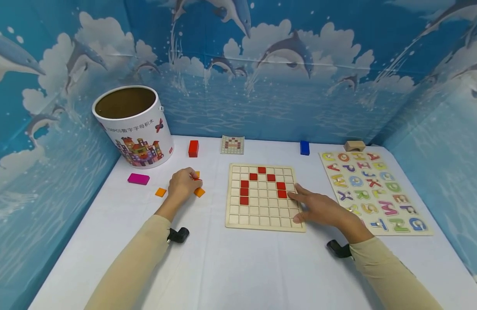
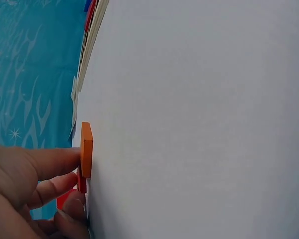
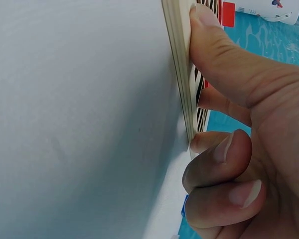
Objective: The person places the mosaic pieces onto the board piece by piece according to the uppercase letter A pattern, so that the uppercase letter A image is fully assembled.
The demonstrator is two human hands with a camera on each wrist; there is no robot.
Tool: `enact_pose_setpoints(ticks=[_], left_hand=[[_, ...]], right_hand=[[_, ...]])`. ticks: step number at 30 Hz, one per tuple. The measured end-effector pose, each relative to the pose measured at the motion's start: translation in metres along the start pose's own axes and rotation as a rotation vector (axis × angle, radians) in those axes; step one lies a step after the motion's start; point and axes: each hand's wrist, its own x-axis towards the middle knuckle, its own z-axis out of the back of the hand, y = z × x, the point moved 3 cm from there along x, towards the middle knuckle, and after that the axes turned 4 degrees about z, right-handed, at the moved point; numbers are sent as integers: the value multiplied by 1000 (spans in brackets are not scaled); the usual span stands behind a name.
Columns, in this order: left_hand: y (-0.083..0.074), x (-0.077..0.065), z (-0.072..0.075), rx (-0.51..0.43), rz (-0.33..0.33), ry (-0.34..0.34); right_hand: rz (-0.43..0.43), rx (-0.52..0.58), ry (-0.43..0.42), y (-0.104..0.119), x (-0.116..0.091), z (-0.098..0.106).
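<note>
Left hand left of the gridded board: fingertips drawn narrow, pinching a red tile. Cannot tell if clear of the cloth. Three orange tiles near that hand, two right by the fingertips.

Right hand at the board's right edge: thumb and forefinger spread wide, touching the board, gripping nothing.

On the board, eight red tiles in a lopsided arch. Behind, near the curtain: small pattern card. Far left: white bucket.
</note>
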Motion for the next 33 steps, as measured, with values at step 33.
enact_pose_setpoints(ticks=[33], left_hand=[[-14,-10,2,178,-2,5]], right_hand=[[-9,38,-12,-7,-3,-1]])
